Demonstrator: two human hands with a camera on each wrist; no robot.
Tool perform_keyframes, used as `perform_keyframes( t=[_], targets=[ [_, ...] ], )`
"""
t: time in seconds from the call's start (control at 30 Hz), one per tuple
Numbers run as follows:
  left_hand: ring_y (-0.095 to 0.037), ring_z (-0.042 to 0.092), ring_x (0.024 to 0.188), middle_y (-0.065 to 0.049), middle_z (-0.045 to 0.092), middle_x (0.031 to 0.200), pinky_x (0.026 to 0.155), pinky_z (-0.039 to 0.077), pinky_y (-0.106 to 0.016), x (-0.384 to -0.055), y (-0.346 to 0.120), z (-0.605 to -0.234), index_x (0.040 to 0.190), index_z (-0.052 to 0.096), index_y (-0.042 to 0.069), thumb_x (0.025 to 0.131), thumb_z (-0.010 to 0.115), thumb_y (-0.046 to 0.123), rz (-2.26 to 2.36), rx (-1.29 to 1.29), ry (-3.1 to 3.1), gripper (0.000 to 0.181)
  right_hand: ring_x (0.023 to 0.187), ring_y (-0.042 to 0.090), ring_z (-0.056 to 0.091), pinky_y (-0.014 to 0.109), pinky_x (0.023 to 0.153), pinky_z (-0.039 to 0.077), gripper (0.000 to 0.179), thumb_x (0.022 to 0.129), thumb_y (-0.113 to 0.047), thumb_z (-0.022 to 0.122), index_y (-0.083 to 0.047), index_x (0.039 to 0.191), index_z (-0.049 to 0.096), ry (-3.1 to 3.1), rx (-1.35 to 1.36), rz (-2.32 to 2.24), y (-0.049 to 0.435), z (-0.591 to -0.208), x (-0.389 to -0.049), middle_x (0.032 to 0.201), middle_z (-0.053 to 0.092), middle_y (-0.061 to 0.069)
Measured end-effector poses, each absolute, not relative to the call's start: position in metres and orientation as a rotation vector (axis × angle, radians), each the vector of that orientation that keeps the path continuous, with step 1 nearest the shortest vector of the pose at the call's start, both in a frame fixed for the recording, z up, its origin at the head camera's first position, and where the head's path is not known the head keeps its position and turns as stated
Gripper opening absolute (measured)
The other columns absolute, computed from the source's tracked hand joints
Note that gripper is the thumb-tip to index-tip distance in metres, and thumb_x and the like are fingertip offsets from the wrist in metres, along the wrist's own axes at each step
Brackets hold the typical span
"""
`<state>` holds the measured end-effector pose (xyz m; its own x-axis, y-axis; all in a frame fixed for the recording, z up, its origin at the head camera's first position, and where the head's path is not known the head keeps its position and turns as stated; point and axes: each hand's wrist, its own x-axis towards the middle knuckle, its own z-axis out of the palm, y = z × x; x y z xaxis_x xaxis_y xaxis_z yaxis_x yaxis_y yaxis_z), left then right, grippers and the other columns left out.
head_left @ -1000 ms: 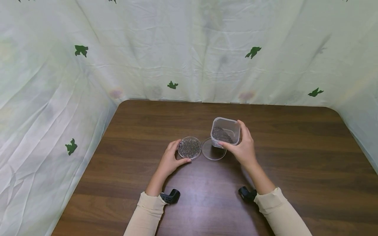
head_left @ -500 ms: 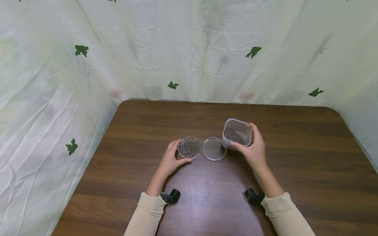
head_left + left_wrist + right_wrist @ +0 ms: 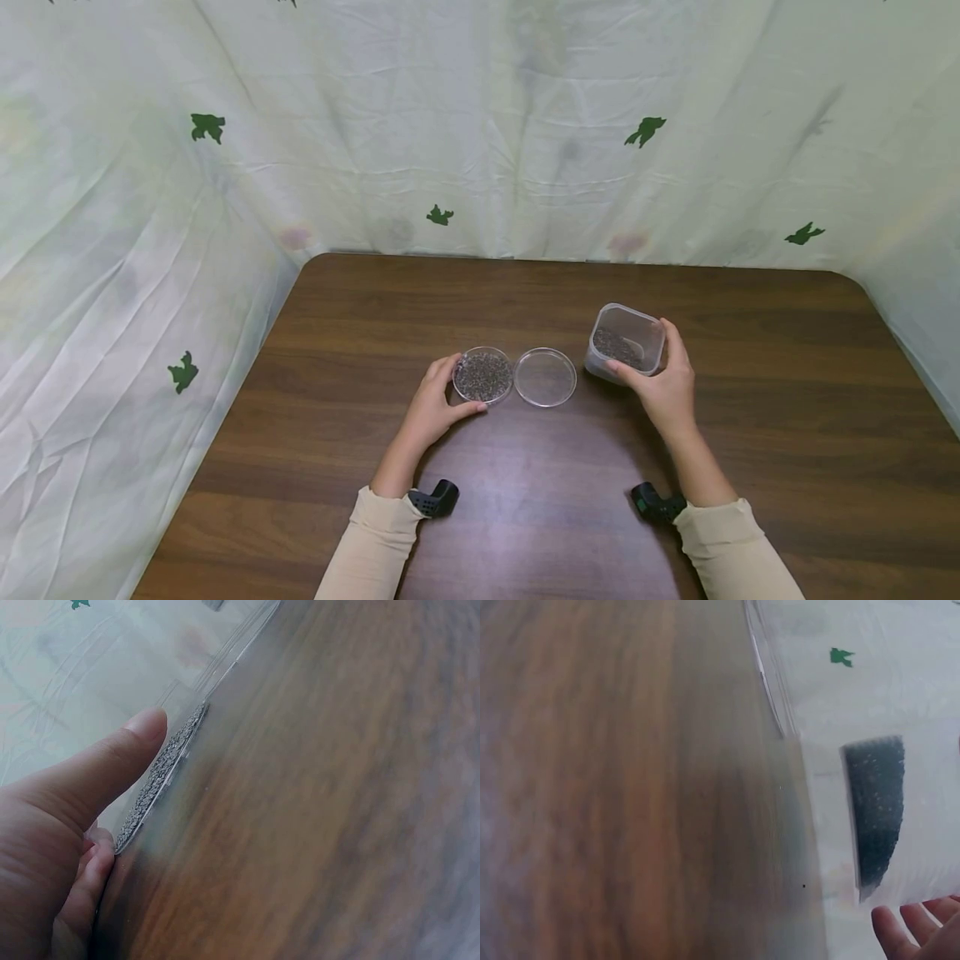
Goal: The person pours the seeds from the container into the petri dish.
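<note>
My left hand (image 3: 435,400) holds a round clear petri dish (image 3: 482,375) by its sides, thumb at the near edge and fingers at the far left. Dark grey granules cover the dish's floor; in the left wrist view they form a thin layer (image 3: 161,776) beside the thumb. My right hand (image 3: 663,383) grips a square clear plastic container (image 3: 626,337) between thumb and fingers. Dark granules are heaped toward the container's left side, and the right wrist view shows the container (image 3: 922,825) raised above the table. Between the hands lies a second round clear dish (image 3: 545,377), without granules.
A brown wood-grain table (image 3: 525,517) spreads beneath everything. Behind it and at both sides hangs a pale curtain (image 3: 480,125) with green leaf-like patches. Black cameras are strapped on the left wrist (image 3: 437,498) and the right wrist (image 3: 656,502).
My right hand has carried the square container to the right, from over the dish without granules to beside it. The left hand and both round dishes have stayed in place.
</note>
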<state>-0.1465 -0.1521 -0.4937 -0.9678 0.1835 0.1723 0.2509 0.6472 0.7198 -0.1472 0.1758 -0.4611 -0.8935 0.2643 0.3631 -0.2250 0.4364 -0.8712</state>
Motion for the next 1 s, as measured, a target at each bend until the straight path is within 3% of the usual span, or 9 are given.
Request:
perform_keyframes(
  t=[0.23, 0.43, 1.0],
  targets=[
    [-0.03, 0.04, 0.117, -0.019, 0.041, 0.128, 0.097, 0.032, -0.043, -0.147, -0.152, -0.493, 0.132, 0.04, -0.001, 0.062, 0.082, 0.032, -1.231, -0.373, -2.767, 0.088, 0.105, 0.025, 0.047, 0.03, 0.078, 0.043, 0.09, 0.061, -0.015, 0.084, -0.007, 0.136, 0.034, -2.233, -0.092, 1.52, 0.185, -0.468, -0.147, 0.125, 0.047, 0.01],
    [-0.03, 0.039, 0.118, -0.019, 0.041, 0.128, 0.098, 0.031, -0.043, -0.147, -0.152, -0.495, 0.133, 0.039, 0.0, 0.062, 0.081, 0.033, -1.226, -0.368, -2.772, 0.088, 0.11, 0.026, 0.045, 0.039, 0.083, 0.041, 0.094, 0.06, -0.01, 0.084, -0.004, 0.137, 0.031, -2.217, -0.177, 1.543, 0.192, -0.473, -0.147, 0.13, 0.043, 0.011],
    [-0.03, 0.039, 0.118, -0.018, 0.041, 0.129, 0.097, 0.031, -0.043, -0.146, -0.153, -0.496, 0.133, 0.039, 0.0, 0.062, 0.081, 0.035, -1.221, -0.377, -2.769, 0.089, 0.12, 0.025, 0.034, 0.041, 0.098, 0.028, 0.098, 0.065, -0.019, 0.082, -0.004, 0.141, 0.023, -2.237, -0.296, 1.529, 0.199, -0.48, -0.144, 0.136, 0.033, 0.015]
  ],
)
